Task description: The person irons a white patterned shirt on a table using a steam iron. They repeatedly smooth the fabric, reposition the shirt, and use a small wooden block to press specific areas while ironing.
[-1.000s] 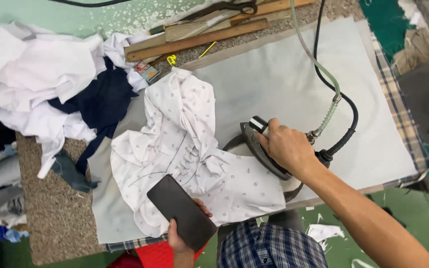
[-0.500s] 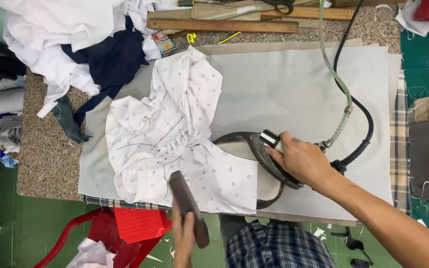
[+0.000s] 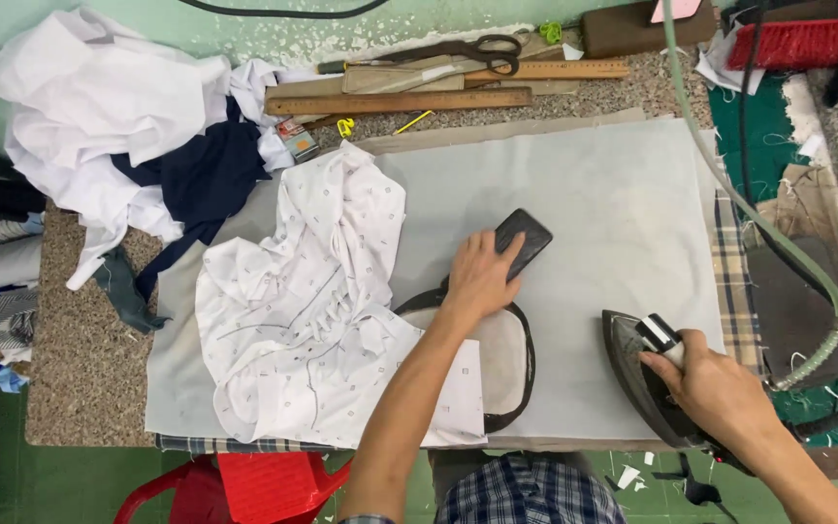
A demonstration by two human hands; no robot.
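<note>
Iron (image 3: 654, 383), dark and heavy, sits at the near right edge of the grey pressing cloth (image 3: 613, 213), tipped up on its side, and my right hand (image 3: 715, 388) is wrapped tight around its handle. From it a black cable (image 3: 758, 223) and a pale green hose (image 3: 729, 194) run away to the far right. At the near edge, below the table, I can see a red plastic stool (image 3: 244, 485) on the left and my checked shirt in the middle.

Left of the iron lies a pale oval pressing pad (image 3: 506, 359) with a dark rim, partly under my left forearm. A white patterned shirt (image 3: 303, 311) is crumpled over the left half of the cloth, and its near corner overlaps the pad.

My left hand (image 3: 477, 281) rests palm down in the middle of the cloth, fingers spread flat over the near end of a black phone (image 3: 524, 241); it presses on the phone rather than closing around it. The phone lies flat, slanted away to the right, just right of the shirt.

Farther left, a heap of white and navy garments (image 3: 138, 136) is piled on the speckled tabletop. Along the far edge lie wooden rulers (image 3: 400, 101), with black scissors (image 3: 467, 50) beyond them, and a red brush (image 3: 792, 41) is at the far right corner
</note>
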